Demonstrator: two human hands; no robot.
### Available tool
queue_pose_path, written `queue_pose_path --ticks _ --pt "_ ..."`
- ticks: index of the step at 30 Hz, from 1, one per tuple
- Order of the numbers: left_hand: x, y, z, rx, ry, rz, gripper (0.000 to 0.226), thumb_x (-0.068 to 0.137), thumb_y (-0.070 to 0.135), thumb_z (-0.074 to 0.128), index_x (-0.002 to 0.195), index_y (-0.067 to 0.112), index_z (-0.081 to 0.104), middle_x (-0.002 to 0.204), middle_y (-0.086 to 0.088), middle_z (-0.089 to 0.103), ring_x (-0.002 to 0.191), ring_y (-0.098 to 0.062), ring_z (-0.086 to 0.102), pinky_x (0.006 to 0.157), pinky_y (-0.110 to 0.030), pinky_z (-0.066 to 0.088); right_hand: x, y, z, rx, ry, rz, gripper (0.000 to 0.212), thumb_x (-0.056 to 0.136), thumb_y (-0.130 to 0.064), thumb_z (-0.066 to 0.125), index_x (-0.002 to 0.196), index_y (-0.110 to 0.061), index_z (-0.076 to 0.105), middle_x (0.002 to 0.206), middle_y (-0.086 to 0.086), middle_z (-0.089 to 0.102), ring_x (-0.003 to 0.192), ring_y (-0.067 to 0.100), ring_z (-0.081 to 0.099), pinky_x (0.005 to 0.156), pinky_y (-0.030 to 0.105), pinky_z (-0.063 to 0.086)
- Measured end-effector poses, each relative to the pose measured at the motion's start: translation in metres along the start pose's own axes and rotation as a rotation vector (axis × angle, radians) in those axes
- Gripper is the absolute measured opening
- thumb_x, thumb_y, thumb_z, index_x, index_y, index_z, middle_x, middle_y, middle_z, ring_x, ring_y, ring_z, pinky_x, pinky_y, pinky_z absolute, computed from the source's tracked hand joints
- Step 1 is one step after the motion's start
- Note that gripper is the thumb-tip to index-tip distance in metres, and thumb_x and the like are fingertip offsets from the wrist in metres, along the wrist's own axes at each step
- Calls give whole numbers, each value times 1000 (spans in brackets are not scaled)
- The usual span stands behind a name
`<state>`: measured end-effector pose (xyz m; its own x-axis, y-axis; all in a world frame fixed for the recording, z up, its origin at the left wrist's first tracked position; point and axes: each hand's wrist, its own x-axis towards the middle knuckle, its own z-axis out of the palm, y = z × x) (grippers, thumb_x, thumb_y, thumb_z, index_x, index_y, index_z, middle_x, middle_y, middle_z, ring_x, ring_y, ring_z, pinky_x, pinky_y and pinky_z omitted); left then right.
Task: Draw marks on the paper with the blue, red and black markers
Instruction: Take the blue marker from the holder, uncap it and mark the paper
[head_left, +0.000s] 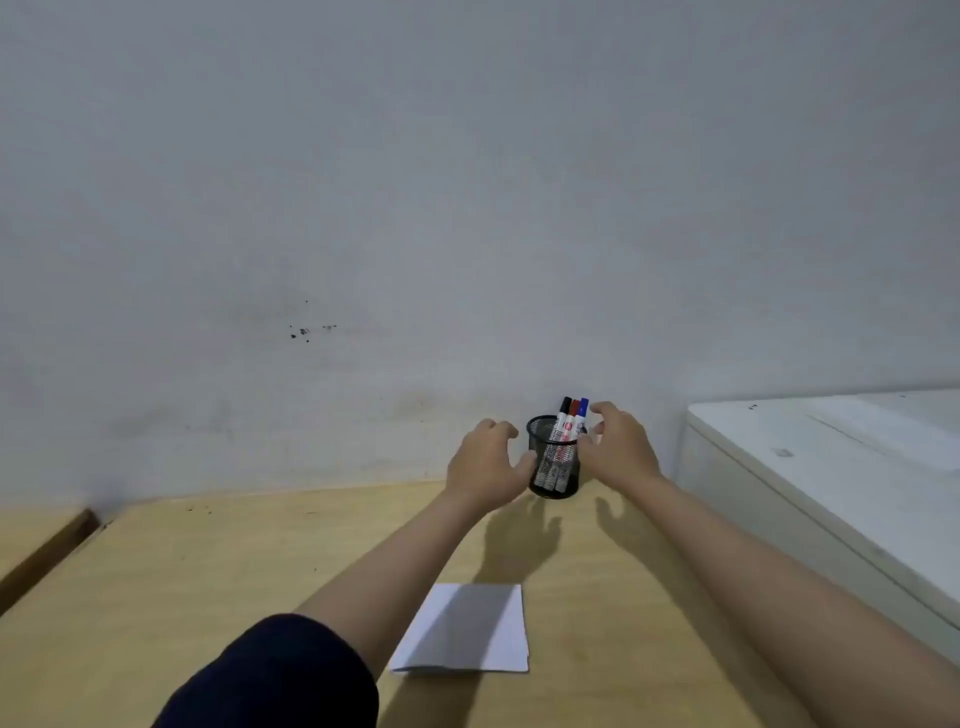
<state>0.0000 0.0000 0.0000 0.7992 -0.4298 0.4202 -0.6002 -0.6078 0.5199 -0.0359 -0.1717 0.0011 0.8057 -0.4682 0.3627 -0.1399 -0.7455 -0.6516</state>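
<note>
Dark navy sleeve (275, 675) covers the left upper arm at the lower edge of view; both forearms are bare and reach forward over the wooden bench (156, 597).

White paper (467, 631) lies flat on the bench between the two forearms, near the camera, partly in the left arm's shadow. No marks visible on it.

Black mesh pen cup (554, 457) stands upright at the far edge of the bench, close to the grey wall (467, 182). Three markers stand in it, caps up, side by side: black marker (564, 410), red marker (574, 409), blue marker (584, 408). Barrels are white with red printing; lettering too small to read.

Left hand (485, 465): grip spread, fingers curled, thumb touching or just beside the cup's left wall. Holds nothing.

Right hand (618, 447): grip spread, fingertips just beside the blue marker's cap; contact cannot be told.

White cabinet (831, 467) stands to the right of the bench.
</note>
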Motion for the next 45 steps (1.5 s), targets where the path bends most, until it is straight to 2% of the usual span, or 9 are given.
queue_pose_path --ticks 10,17,21,25,29,34,39,42,45 --pt "63 -30 68 -77 28 -14 43 86 38 55 118 10 59 121 -6 60 114 -23 53 89 -33 46 72 32 38 -122 14 5 47 86 -27 55 132 -18 49 116 14 55 109 32 54 86 47 51" --pt "72 -30 82 -118 132 -25 30 81 36 61 94 9 64 101 -8 63 98 -26 58 77 -37 50 74 26 34 143 159 -103 6 83 -14 63 87 -11 61 75 10 64 79 25 62 72 38 51" --pt "66 -22 75 -148 114 -66 26 81 35 61 91 11 62 99 -8 61 93 -22 57 76 -36 49 57 9 15 200 265 -243 11 81 -7 64 92 -8 66 81 6 64 66 8 57 67 25 49" --pt "44 11 47 -546 144 -244 26 85 30 57 65 13 56 68 -7 64 63 -18 58 62 -31 47 20 -10 -14 297 411 -461 11 80 -3 68 91 -6 69 82 1 63 72 15 63 68 32 56" --pt "19 43 10 -1087 -143 -515 32 91 32 48 80 9 67 72 -8 70 66 -21 66 65 -28 51 -28 -21 -29 318 372 -617 10 80 -1 69 90 -3 70 84 6 66 78 19 65 69 36 57" --pt "-12 45 -15 -1332 -184 -581 17 85 22 60 81 8 66 66 -3 64 57 -16 57 65 -28 50 -69 -25 -29 356 254 -717 16 77 2 72 93 -3 72 91 6 67 85 16 67 71 38 58" --pt "-35 37 -36 -1266 -57 -549 9 84 12 58 77 11 62 64 -4 60 53 -15 58 62 -29 50 -86 -38 -25 457 200 -620 21 79 -19 72 98 -10 74 88 3 66 79 15 67 70 31 57" --pt "-53 29 -39 -1167 -41 -476 10 86 11 56 87 15 65 73 -4 60 71 -20 58 67 -32 48 -84 -50 -17 515 234 -417 24 82 -14 72 105 -18 71 84 -4 62 71 4 62 64 15 49" --pt "-71 25 -36 -1091 -51 -387 13 88 12 58 90 18 69 74 -4 59 76 -20 52 69 -32 45 -79 -63 -6 545 146 -196 19 83 -26 70 98 -14 69 70 -2 54 53 3 49 58 18 42"
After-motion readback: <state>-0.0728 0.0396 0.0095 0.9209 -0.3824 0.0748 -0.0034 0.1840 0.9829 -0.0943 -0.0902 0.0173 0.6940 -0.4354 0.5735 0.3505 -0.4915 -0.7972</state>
